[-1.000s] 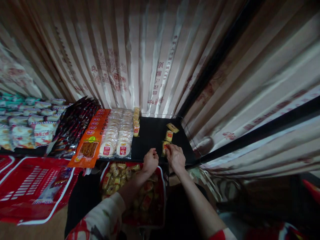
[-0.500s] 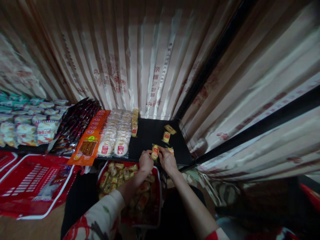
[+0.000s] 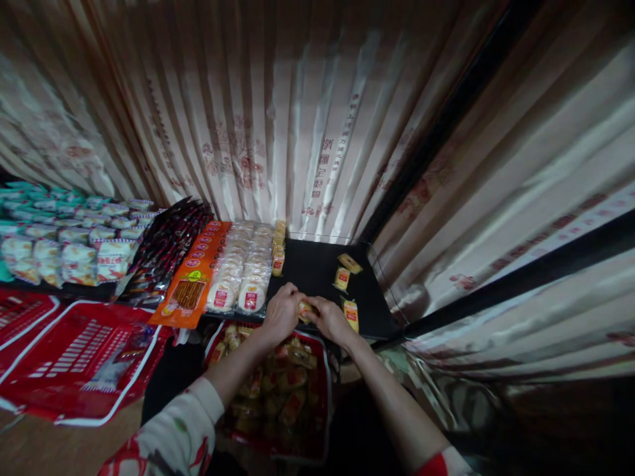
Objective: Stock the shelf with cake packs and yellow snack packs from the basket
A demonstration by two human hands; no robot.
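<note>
Between my two hands is a small yellow wrapped snack (image 3: 305, 309), partly covered by the fingers. My left hand (image 3: 282, 312) is closed on its left side, and my right hand (image 3: 330, 318) pinches it from the right. Both hands are over the front edge of the black shelf (image 3: 310, 264). Below them stands a red basket (image 3: 325, 390) holding many similar yellow packets (image 3: 292, 380). One yellow packet (image 3: 350, 313) lies just right of my right hand. Two others, a packet (image 3: 342, 278) and a tilted packet (image 3: 350, 263), lie farther back.
Left along the shelf are a short row of yellow packets (image 3: 278, 254), white round crackers (image 3: 251, 295), an orange bag (image 3: 186, 287), dark packets (image 3: 171, 241) and white-and-green packets (image 3: 114, 258). Red baskets (image 3: 84, 350) stand lower left. A pleated curtain (image 3: 292, 119) and black post (image 3: 446, 125) rise behind.
The view has shifted, so the scene sits a little farther right. My hands have closed more around the yellow packet, turning it and covering more of its label.
</note>
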